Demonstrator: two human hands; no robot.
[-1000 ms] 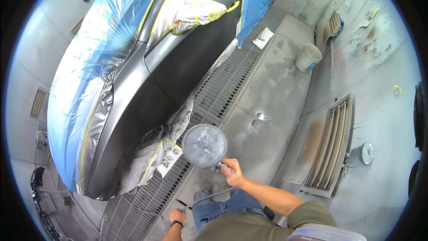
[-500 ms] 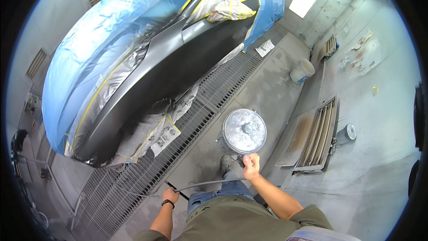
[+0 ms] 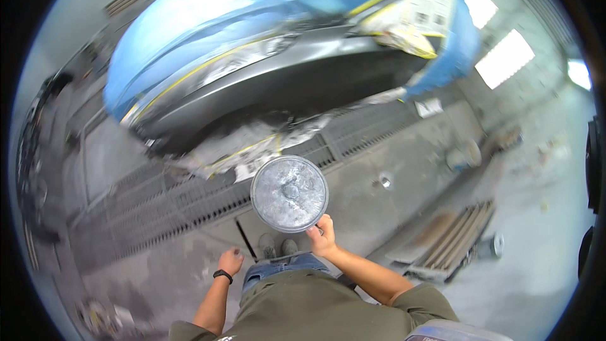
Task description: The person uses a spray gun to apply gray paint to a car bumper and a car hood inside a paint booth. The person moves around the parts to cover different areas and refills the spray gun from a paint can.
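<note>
My right hand [image 3: 322, 238] is closed round the handle of a spray gun, in front of my body. The gun's round grey cup lid [image 3: 290, 193], smeared with pale paint, faces up and hides most of the gun below it. Lower and to the left, my left hand [image 3: 231, 261] has its fingers curled in; what it holds, if anything, cannot be made out. Beyond the gun is a car's dark grey body panel [image 3: 303, 98], bordered by blue plastic sheeting [image 3: 189, 31], yellow tape and masking paper [image 3: 255, 163].
A floor grate [image 3: 183, 218] runs alongside the car. Toward the right wall stand a pale bucket [image 3: 464, 155], a slatted vent [image 3: 464, 237] with a tilted panel, and a small canister [image 3: 491, 246]. More items lie blurred along the left side.
My view has swung, so the car sits more to the right. The spray gun is now more to the left and looks nearer. The hose seen in my left hand no longer shows.
</note>
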